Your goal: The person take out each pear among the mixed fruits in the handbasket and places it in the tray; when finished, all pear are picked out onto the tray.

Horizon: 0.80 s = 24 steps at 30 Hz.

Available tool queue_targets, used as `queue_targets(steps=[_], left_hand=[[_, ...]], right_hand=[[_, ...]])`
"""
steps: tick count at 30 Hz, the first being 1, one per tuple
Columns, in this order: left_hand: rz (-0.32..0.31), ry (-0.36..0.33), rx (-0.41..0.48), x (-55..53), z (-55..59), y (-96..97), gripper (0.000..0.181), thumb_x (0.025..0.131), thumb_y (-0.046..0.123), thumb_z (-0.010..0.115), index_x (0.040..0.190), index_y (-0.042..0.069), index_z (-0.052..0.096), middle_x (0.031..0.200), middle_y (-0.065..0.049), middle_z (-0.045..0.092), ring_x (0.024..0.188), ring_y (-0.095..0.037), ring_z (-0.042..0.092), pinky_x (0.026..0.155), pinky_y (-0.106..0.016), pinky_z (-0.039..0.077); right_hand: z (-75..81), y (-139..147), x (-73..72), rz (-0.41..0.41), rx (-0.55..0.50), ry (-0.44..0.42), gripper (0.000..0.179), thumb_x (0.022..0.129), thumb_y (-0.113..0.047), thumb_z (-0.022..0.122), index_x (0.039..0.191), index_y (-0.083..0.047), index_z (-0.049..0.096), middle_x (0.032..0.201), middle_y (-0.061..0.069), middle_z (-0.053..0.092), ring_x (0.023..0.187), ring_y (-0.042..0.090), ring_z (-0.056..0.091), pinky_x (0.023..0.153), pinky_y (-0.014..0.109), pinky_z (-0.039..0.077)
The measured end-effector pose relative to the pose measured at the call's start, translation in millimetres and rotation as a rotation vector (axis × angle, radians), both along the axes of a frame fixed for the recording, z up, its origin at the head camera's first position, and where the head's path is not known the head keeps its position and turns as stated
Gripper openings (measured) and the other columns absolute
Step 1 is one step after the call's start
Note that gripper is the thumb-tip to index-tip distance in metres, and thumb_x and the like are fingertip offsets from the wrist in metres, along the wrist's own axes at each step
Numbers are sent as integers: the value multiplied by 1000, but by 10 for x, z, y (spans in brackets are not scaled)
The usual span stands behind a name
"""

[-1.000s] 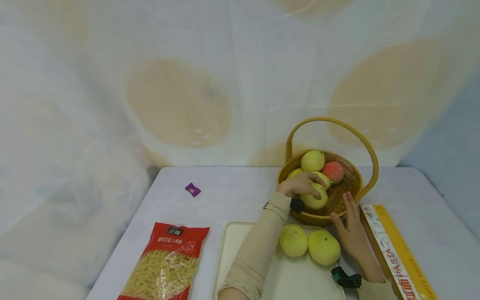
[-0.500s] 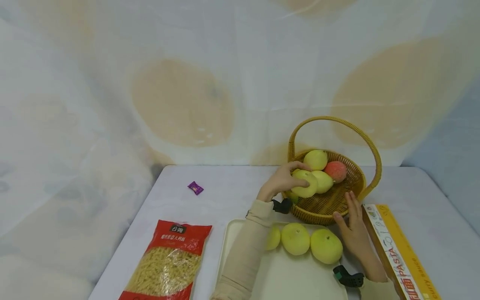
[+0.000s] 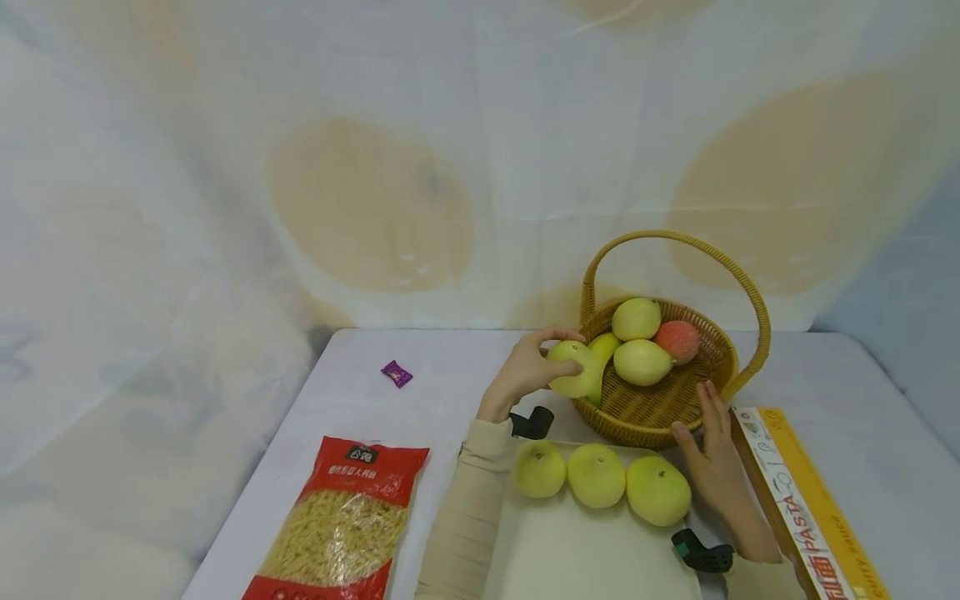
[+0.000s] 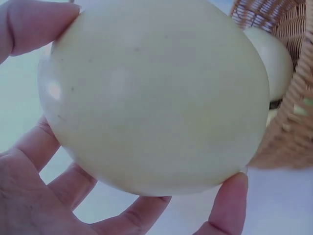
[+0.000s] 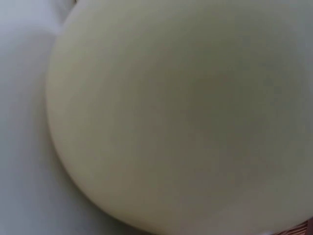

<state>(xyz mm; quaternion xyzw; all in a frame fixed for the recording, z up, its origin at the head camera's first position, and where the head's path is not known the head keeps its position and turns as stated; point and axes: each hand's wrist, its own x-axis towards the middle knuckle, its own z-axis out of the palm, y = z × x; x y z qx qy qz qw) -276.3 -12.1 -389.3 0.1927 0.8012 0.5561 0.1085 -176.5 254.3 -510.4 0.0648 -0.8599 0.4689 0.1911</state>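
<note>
My left hand [image 3: 519, 372] grips a round, pale yellow-green fruit [image 3: 586, 379] beside the left rim of the wicker basket [image 3: 637, 433]. Thumb and fingertips spread around that fruit [image 4: 161, 98] in the left wrist view. At the basket's front right, my right hand [image 3: 718, 471] has its fingers extended, fingertips right at the rim. Inside the basket lie a banana-like yellow fruit [image 3: 601, 354], a reddish peach-like fruit [image 3: 678, 342], an upper pale fruit [image 3: 637, 319] and an oval pale fruit [image 3: 642, 363]. A big pale fruit [image 5: 176, 122] fills the right wrist view, hiding the hand there.
A cream tray [image 3: 577, 558] in front of the basket bears a row of three yellow-green fruits [image 3: 596, 477]. A pasta box [image 3: 806, 500] lies at the right. To the left are a red pasta bag [image 3: 337, 525] and a small purple candy [image 3: 397, 373].
My left hand has lifted the round fruit and carried it left to the basket's edge, uncovering the fruit inside. The right hand has stayed at the rim.
</note>
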Motion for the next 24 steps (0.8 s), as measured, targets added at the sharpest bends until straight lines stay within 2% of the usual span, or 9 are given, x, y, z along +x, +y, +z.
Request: queue_targets(steps=[6,10,13,17,24], left_hand=[[62,-27,8,96,-49,-258,40,83,22,74,122,23,65,120,-6,62,90,-18,57,60,-32,54],[96,-54,12,163,-115,-465,40,84,20,73,123,22,64,116,-11,63,90,-19,60,66,-40,58],[144,-72,16,235,-188,-649,40,83,18,73,122,21,64,115,-14,63,88,-19,60,67,-39,58],[205,-88,15,366,-306,-885,40,82,15,73,121,17,65,114,-18,62,84,-19,60,60,-30,55],[228,-141,-31,570,-561,-1167,40,83,15,72,121,14,63,113,-19,60,82,-20,57,58,-30,52]], right_hand=[[2,16,-8,3,-5,-1,72,101,-17,49,157,-18,4,161,22,2,145,51,3,103,78,12],[10,18,-6,4,-11,2,72,101,-16,49,157,-17,4,161,23,1,145,50,2,104,77,10],[10,10,-5,8,-20,0,72,101,-16,49,157,-17,4,162,22,0,146,49,0,105,77,9],[6,-3,-6,4,-16,-9,72,101,-17,49,157,-17,4,162,22,0,146,50,1,104,77,9],[4,-27,-4,0,-4,-10,72,102,-17,48,157,-17,3,162,22,-1,145,51,2,103,78,11]])
